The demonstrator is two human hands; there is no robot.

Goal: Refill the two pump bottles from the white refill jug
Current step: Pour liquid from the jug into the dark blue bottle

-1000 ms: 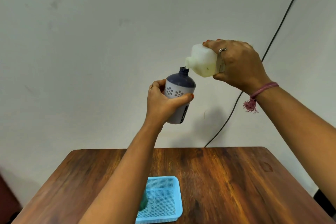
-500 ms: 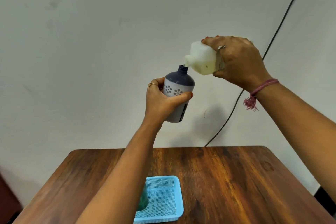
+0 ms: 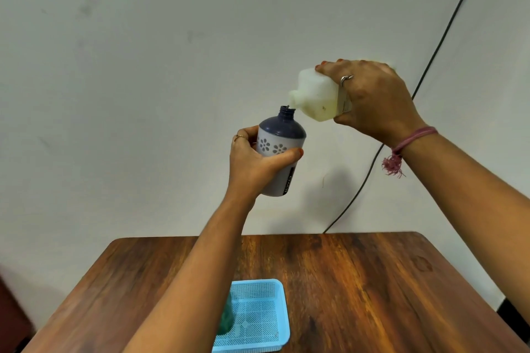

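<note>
Hands, 2, both raised above the table.
- Left hand: fingers and thumb wrapped round 1 pump bottle (navy shoulder, pale body w/ flower print, neck uncapped), held roughly upright.
- Right hand: fingers curled over 1 white refill jug, tipped spout-down, spout just above and beside the bottle's neck.
- Wooden table, 1.
- Blue mesh basket, 1, at near edge; green item inside, partly hidden by forearm (can't tell what it is).
- Black cable, 1, on the wall.
</note>
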